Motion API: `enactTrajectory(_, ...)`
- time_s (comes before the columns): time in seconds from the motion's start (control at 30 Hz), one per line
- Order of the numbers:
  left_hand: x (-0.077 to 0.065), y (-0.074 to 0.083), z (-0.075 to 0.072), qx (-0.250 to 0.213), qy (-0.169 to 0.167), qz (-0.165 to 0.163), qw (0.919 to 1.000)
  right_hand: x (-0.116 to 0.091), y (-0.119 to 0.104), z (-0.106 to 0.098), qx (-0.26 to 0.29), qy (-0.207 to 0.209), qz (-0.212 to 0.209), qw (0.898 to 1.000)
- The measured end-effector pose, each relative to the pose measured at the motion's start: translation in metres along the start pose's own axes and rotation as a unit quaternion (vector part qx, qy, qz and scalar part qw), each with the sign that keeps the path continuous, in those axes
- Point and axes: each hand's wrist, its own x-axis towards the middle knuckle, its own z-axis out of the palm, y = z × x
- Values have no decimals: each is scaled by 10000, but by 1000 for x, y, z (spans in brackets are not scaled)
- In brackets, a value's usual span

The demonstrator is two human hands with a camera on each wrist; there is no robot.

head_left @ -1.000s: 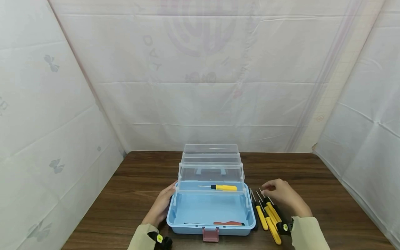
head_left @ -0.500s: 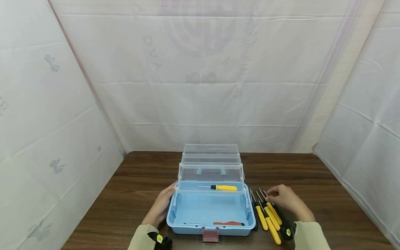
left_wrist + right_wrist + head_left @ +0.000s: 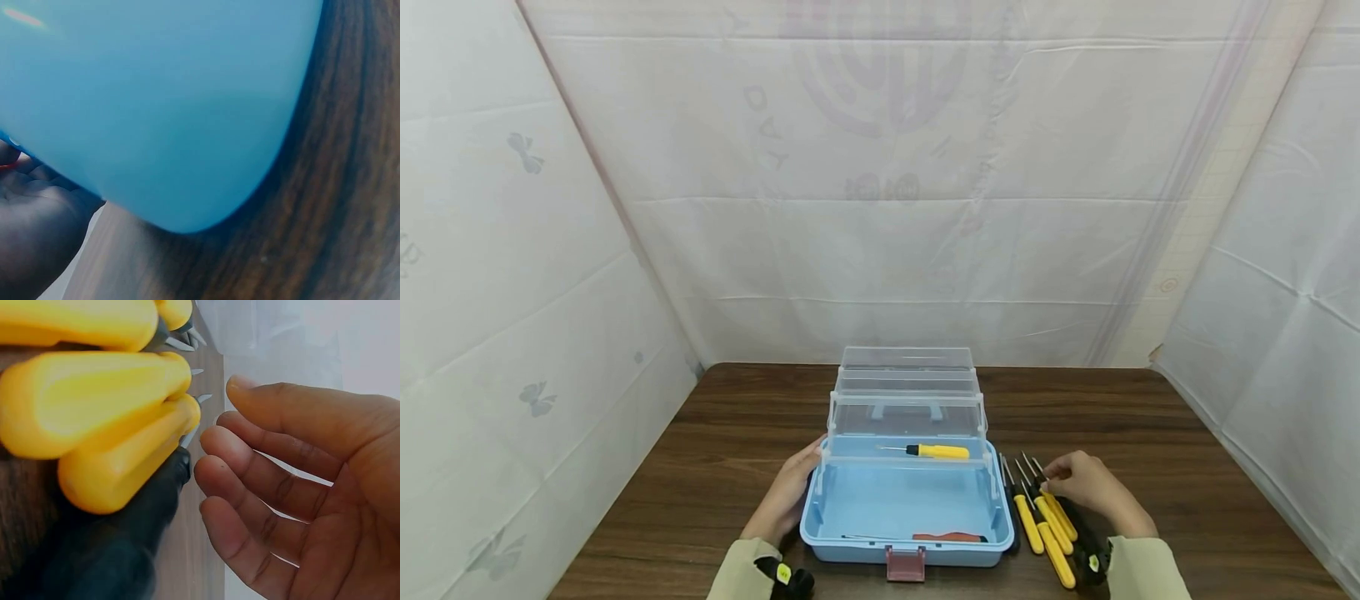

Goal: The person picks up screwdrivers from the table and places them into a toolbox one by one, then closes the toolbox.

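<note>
A light blue toolbox (image 3: 910, 500) stands with its lid raised in the head view. My left hand (image 3: 786, 492) rests along its left wall; in the left wrist view, that hand (image 3: 37, 225) lies against the blue side, fingers partly hidden. To the right of the box, several screwdrivers (image 3: 1028, 523) with yellow handles lie side by side, shafts pointing away. Over their far end is my right hand (image 3: 1093, 483), fingertips close to a yellow handle. The right wrist view shows its thumb and loosely bent fingers (image 3: 234, 456) apart, with nothing between them, beside a black handle (image 3: 137, 537).
A yellow-handled screwdriver (image 3: 943, 451) lies in the clear tray at the back of the box. On the box floor near the front wall is a red-handled screwdriver (image 3: 950, 537). A reddish latch (image 3: 906, 564) hangs at the front. White sheeting (image 3: 895, 250) encloses the wooden table (image 3: 700, 500).
My right hand has drawn back toward me and slightly right, from the screwdriver tips toward the yellow handles. The left hand and the toolbox have stayed put.
</note>
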Motion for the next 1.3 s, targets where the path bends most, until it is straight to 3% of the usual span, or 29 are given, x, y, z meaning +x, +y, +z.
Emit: enactTrajectory(1.3,0,0,0,35,-2,51,10000,5,-3,12,-254,-59,193,9995)
